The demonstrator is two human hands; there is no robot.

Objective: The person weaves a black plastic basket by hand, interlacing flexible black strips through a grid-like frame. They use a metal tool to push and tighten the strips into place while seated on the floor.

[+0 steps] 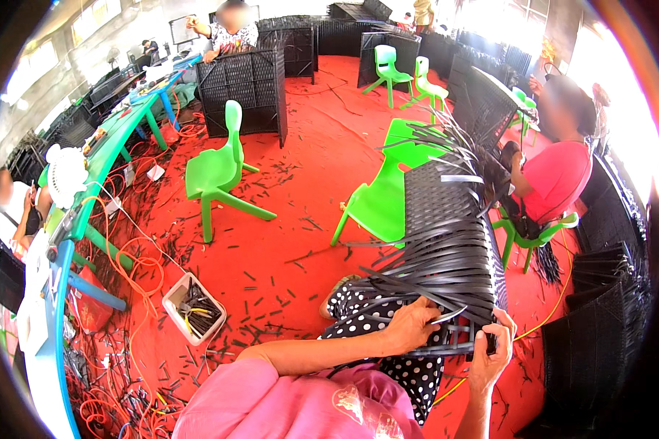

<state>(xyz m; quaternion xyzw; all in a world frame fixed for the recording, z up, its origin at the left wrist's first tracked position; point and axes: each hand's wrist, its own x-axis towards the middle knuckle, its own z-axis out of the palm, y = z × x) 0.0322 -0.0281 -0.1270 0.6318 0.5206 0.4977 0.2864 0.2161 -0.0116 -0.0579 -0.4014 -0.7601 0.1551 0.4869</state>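
Down at the near end of the black woven plastic-strip panel (pixel 447 241), both hands are in among the loose ends. The left hand (pixel 415 323) lies with fingers curled over a bundle of flat black strips (pixel 447 316), pinching one at the panel's bottom edge. The right hand (pixel 493 350) sits just beside it to the right, closed around the panel's lower corner, thumb up against the frame. The two hands are close together, and the left one is the nearer to the free strip tips.

The panel itself rests across the person's lap on a black polka-dot garment (pixel 388 329) and runs away from the body: its long axis points up and slightly right, towards a seated person in a red shirt (pixel 556 175) at the far end. So the work lies straight ahead of both hands, with loose strips fanning out to the left along the woven edge.

Now the count. One panel in hand. Green plastic chairs: I make out five clearly, the nearest standing alone on the red floor (pixel 307 183) at left (pixel 216 172), another tucked against the panel (pixel 384 194), two at the back, one under the person in red. One white tray of cutters (pixel 194 307) lies on the floor, with an orange cable (pixel 135 267) looping beside it. A long green and blue worktop (pixel 88 197) runs down the left side.
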